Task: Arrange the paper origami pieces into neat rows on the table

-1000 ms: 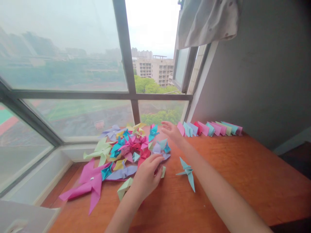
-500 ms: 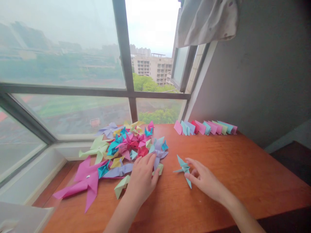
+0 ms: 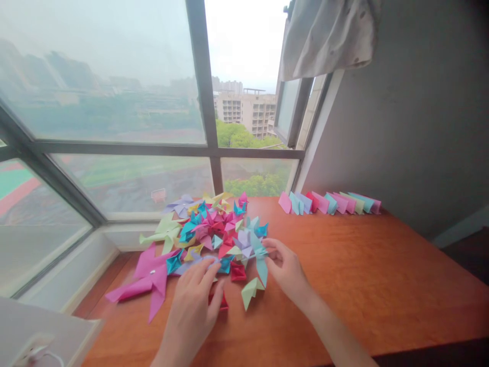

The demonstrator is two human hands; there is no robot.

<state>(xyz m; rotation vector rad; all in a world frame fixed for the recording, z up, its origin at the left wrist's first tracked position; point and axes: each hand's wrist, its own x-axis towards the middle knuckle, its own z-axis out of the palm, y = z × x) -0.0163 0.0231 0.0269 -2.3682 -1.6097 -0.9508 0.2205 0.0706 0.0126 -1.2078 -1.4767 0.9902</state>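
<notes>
My right hand (image 3: 288, 272) pinches a light blue paper crane (image 3: 261, 267) between thumb and fingers, at the right edge of the pile of folded paper. Over the near side of that pile lies my left hand (image 3: 193, 300), fingers bent but apart. A red folded paper piece (image 3: 223, 303) shows partly from under its thumb; whether they touch I cannot tell. Between the two hands are a red paper box (image 3: 238, 271) and, closer to me, a pale green folded piece (image 3: 252, 292). A lavender piece (image 3: 245, 242) lies just left of the crane.
A large pink pinwheel (image 3: 153, 278) is at the pile's left, with a pale green pinwheel (image 3: 166, 232) behind it. Several folded coloured papers (image 3: 330, 203) stand in a row at the back right of the wooden table (image 3: 362, 285). Windows rise behind the table.
My right hand has carried the light blue crane left, up against the pile. My left hand has drawn back left and nearer, uncovering the red box and a green piece.
</notes>
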